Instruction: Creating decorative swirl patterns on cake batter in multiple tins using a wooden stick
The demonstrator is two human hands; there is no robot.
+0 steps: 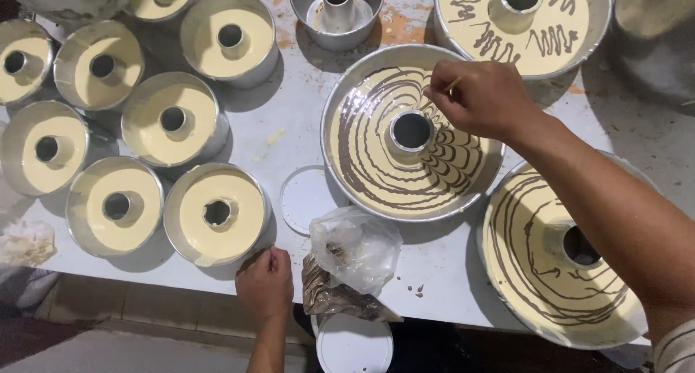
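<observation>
Dragging a thin wooden skewer (452,86) pinched in the right hand (481,98) through chocolate lines on batter in the large tube pan (347,98) at table centre; marbling looks partly done, needing more strokes. Left hand (265,280), fist closed, rests at the table edge beside a piping bag (347,272).

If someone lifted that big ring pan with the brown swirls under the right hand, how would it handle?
The swirled ring pan is full of wet-looking batter, so probably heavy and apt to slosh if tilted. Its thin metal wall looks stiff and smooth, perhaps slippery. The right hand holds a thin stick in the pattern, which a jolt would likely smear.
</observation>
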